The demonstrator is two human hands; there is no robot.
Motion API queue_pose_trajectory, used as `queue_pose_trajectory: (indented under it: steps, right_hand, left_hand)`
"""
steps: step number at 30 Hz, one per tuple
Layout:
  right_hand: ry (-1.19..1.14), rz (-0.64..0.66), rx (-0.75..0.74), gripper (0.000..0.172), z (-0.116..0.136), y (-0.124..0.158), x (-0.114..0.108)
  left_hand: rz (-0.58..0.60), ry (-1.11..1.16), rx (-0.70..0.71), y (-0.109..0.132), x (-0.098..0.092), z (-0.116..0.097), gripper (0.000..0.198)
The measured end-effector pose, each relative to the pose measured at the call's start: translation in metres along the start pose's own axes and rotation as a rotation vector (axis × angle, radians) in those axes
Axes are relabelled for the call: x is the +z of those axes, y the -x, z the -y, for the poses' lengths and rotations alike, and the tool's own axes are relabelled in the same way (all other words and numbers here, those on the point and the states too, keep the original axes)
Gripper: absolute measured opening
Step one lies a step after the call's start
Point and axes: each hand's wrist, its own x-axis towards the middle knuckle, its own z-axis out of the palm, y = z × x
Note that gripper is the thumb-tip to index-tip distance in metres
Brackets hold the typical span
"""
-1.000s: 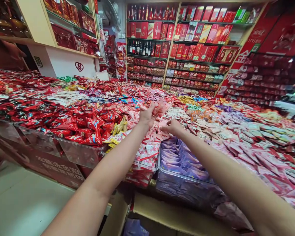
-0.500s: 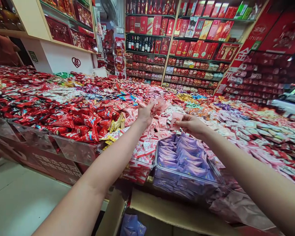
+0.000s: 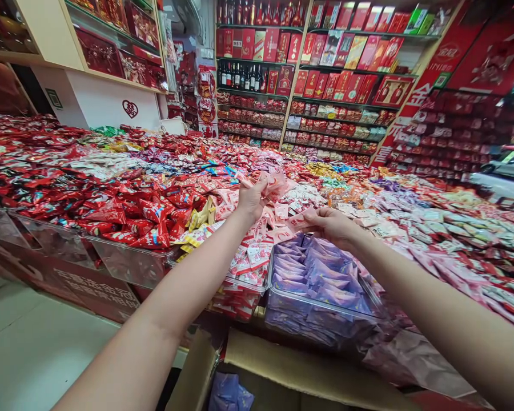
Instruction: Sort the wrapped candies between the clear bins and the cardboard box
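Observation:
My left hand (image 3: pixel 252 198) is closed around several pink candy packets (image 3: pixel 276 186), held above the heap of wrapped sweets. To its right, my right hand (image 3: pixel 332 224) pinches one pink candy packet (image 3: pixel 300 221), low over the pile. Below my right hand stands a clear bin (image 3: pixel 325 311) of purple packets (image 3: pixel 321 268), set upright in rows. Left of that bin are white-and-pink packets (image 3: pixel 252 254) in another clear bin. Yellow packets (image 3: pixel 199 217) lie by my left forearm.
An open cardboard box (image 3: pixel 300 359) sits below the counter, with purple packets (image 3: pixel 229 393) inside. Red wrapped sweets (image 3: pixel 124 214) fill bins to the left. Pale packets (image 3: pixel 454 228) spread right. Shelves of bottles and red boxes (image 3: pixel 346 51) stand behind.
My right hand has lowered slightly, tilting its pink packet flatter and bringing it down toward the pile. My left hand stays nearly in place with its packets.

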Motion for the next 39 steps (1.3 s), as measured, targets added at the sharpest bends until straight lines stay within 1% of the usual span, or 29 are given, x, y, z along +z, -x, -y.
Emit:
queue_pose_trajectory:
  steps: [2,4,6,8,9,10,12,14,16,17,19,21,24,29,32,35,39]
  right_hand:
    - [0.086,-0.032,-0.082,0.021,0.001,-0.003,-0.001]
    - [0.232,-0.097,-0.181,0.024,0.003,-0.005,-0.001]
    - [0.506,-0.221,-0.295,0.025,0.006,-0.006,0.0]
    - [0.857,-0.335,-0.429,0.023,0.008,-0.005,0.004]
    - [1.024,-0.346,-0.485,0.02,0.007,-0.004,0.008]
    - [1.166,-0.323,-0.519,0.017,0.007,-0.004,0.012]
    - [1.336,-0.216,-0.521,0.014,0.006,-0.004,0.021]
    - [1.36,-0.07,-0.428,0.021,0.007,-0.004,0.027]
    - [1.295,0.1,-0.312,0.033,0.012,-0.007,0.029]
    - [1.254,0.175,-0.275,0.035,0.015,-0.009,0.029]
    - [1.203,0.262,-0.275,0.031,0.02,-0.014,0.027]
    - [1.213,0.302,-0.326,0.024,0.022,-0.02,0.027]
    - [1.308,0.384,-0.34,0.033,0.019,-0.028,0.032]
    - [1.391,0.429,-0.308,0.035,0.016,-0.035,0.04]
    - [1.387,0.437,-0.249,0.026,0.019,-0.036,0.037]
    - [1.389,0.403,-0.29,0.021,0.021,-0.035,0.03]
    - [1.36,0.366,-0.35,0.013,0.019,-0.036,0.02]
  left_hand:
    - [0.0,0.002,0.0,0.0,0.0,0.0,0.022]
    - [0.002,0.002,0.0,0.001,0.0,0.0,0.023]
    - [0.012,-0.002,0.003,0.001,0.0,0.001,0.023]
    - [0.015,-0.006,0.003,0.001,0.0,0.002,0.022]
    - [0.01,-0.007,0.001,0.001,0.0,0.002,0.022]
    - [0.002,-0.008,-0.001,0.001,0.0,0.002,0.022]
    - [-0.01,-0.01,-0.003,0.0,0.0,0.002,0.024]
    - [-0.009,-0.011,-0.002,0.001,0.0,0.002,0.025]
    - [-0.001,-0.01,0.002,0.001,0.0,0.002,0.026]
    - [0.003,-0.012,0.005,0.001,0.0,0.002,0.027]
    - [0.012,-0.013,0.013,0.001,0.0,0.003,0.027]
    - [0.021,-0.016,0.018,0.001,0.0,0.003,0.028]
    - [0.023,-0.018,0.018,0.001,0.0,0.004,0.027]
    - [0.018,-0.016,0.016,0.0,-0.001,0.004,0.028]
    - [0.033,-0.013,0.02,0.0,-0.001,0.005,0.028]
    - [0.043,-0.018,0.029,-0.001,-0.001,0.006,0.029]
    - [0.02,-0.013,0.032,-0.002,-0.002,0.006,0.032]
